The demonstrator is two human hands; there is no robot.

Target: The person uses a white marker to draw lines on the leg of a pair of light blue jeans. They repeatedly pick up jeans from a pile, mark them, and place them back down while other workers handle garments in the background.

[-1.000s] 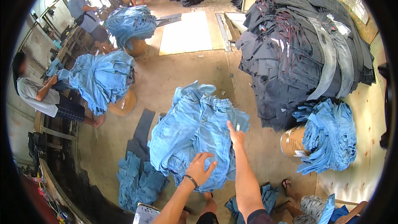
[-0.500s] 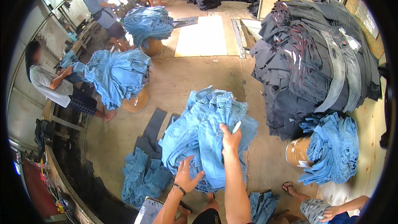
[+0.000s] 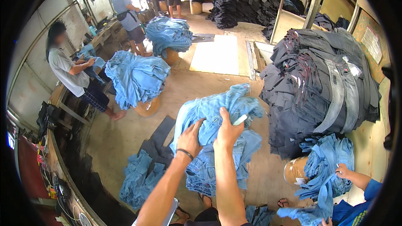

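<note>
A pair of light blue jeans [image 3: 199, 111] is lifted over a stack of folded blue jeans [image 3: 247, 142] in front of me. My left hand [image 3: 190, 137] is closed on the near left part of the lifted jeans, its fingers bent into the cloth. On their right side my right hand [image 3: 227, 132] grips them, thumb on top. A small pale object [image 3: 240, 120] sticks out of the right hand; its kind is unclear. What the stack rests on is hidden.
Blue jeans [image 3: 136, 180] and dark trousers [image 3: 155, 146] lie on the floor at left. A tall dark trouser pile [image 3: 293, 100] stands right. At lower right a person's hand [image 3: 343, 170] pulls jeans from a drum-borne heap [image 3: 324, 163]. Another person [image 3: 69, 69] works at far left.
The upper jeans have come up off the stack, uncovering the folded ones. My left hand has moved onto them and closed. The person at lower right now pulls on jeans.
</note>
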